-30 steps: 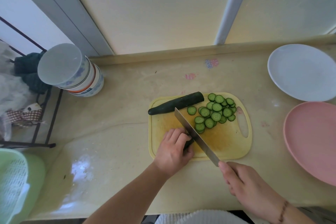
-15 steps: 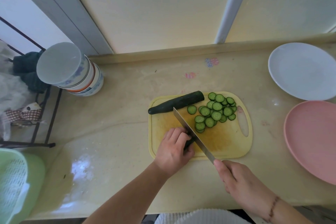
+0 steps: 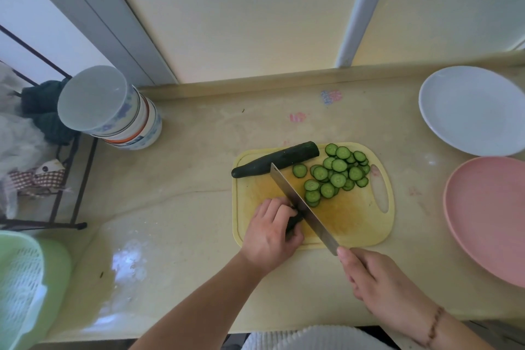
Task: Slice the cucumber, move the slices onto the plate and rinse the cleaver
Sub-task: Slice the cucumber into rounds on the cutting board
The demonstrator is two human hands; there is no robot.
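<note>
While gripped as before, cleaver (image 3: 304, 209) nearer.

**One camera on my head, looking down**

The only view sits on my head and looks forward and steeply down over the counter (image 3: 199, 179). Its wide angle bends the wall and counter edges. My forearms come in from the bottom edge, close under the lens; the wall fills the top. No second view shares the scene.

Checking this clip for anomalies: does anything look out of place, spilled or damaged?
Little stands out. The counter carries small pink and blue smudges near the back wall, and the yellow cutting board is stained orange-brown in its middle. No spill or damage shows.
</note>
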